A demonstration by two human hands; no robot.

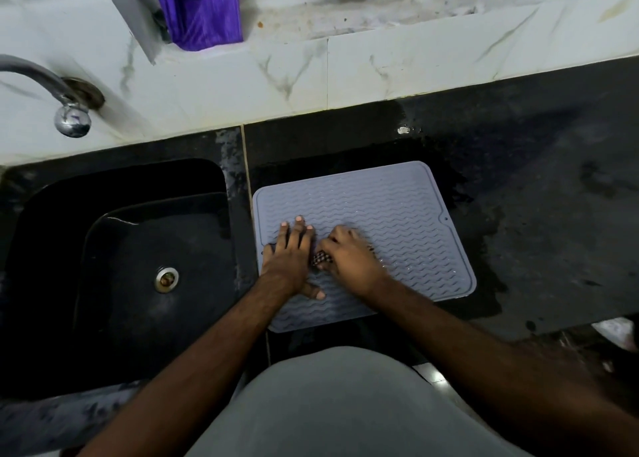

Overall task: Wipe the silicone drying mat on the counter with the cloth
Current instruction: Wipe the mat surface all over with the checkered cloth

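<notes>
Grey mat (397, 207): near sink (52, 249) edge, bare ridges right.
Left hand (288, 257): flat, released.
Right hand (349, 257): blurred, grasping cloth (321, 258).

You see a pale grey-blue mat (380, 207) with a pattern of wavy ridges. Around the mat, the counter (536, 180) is black and speckled. Left of the mat, the sink (52, 214) is black too. Behind the mat, the wall tiles (380, 72) are white with grey-green veins. The cloth (321, 258) on the mat is dark with small light dots.
</notes>
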